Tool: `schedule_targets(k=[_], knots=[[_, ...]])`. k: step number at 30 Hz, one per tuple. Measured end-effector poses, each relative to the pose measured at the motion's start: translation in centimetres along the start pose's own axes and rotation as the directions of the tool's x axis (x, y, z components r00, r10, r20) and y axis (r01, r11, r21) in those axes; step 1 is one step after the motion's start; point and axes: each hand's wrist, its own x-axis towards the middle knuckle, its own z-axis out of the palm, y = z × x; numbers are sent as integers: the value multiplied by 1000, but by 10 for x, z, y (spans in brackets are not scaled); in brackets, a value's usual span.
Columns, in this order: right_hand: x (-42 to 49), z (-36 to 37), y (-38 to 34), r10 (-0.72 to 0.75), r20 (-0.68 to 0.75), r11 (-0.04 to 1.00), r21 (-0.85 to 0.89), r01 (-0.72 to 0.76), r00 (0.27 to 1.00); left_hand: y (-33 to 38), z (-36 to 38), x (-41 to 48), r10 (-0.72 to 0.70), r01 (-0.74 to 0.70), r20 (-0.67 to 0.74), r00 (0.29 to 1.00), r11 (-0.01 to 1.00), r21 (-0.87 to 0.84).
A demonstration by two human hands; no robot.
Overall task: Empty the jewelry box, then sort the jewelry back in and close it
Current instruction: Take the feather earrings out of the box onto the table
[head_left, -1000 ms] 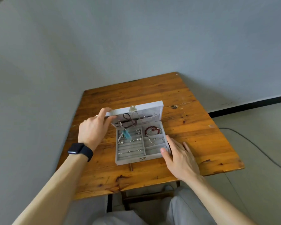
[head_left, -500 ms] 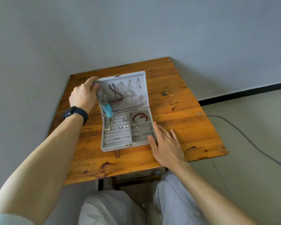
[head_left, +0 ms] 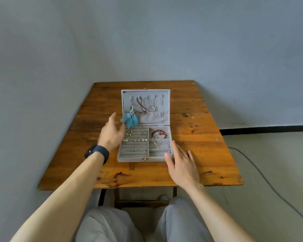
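Both our hands are spread and hold nothing. Our right hand (head_left: pixel 182 165) rests on the brown wooden table (head_left: pixel 199 137), touching the open grey jewelry box (head_left: pixel 129 159). Our left hand (head_left: pixel 112 135) floats beside it. A blue feather charm (head_left: pixel 129 120) hangs in its lid.

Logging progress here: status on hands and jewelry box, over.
Left hand open beside jewelry box. Right hand open at its front right corner. Lid up, jewelry inside. Nothing blocking.
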Motion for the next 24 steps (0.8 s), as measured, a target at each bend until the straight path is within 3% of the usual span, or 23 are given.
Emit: schedule_targets(k=[5,10,17,24], knots=[[1,-12,-8,48,44,986,157,-54,998,-46,37,-71,109,-115,60,992,987,114],[23,-30,-37,-16,-72,980,197,30,997,-59,52,-81,144,-145,28,989,921,361],[105,-41,-112,-63,-23,969,237,67,998,-66,57,-76,147,-136,-1,989,921,364],[178,-39,-160,145,13,953,269,-143,989,-69,59,-73,149,-140,2,989,923,358]])
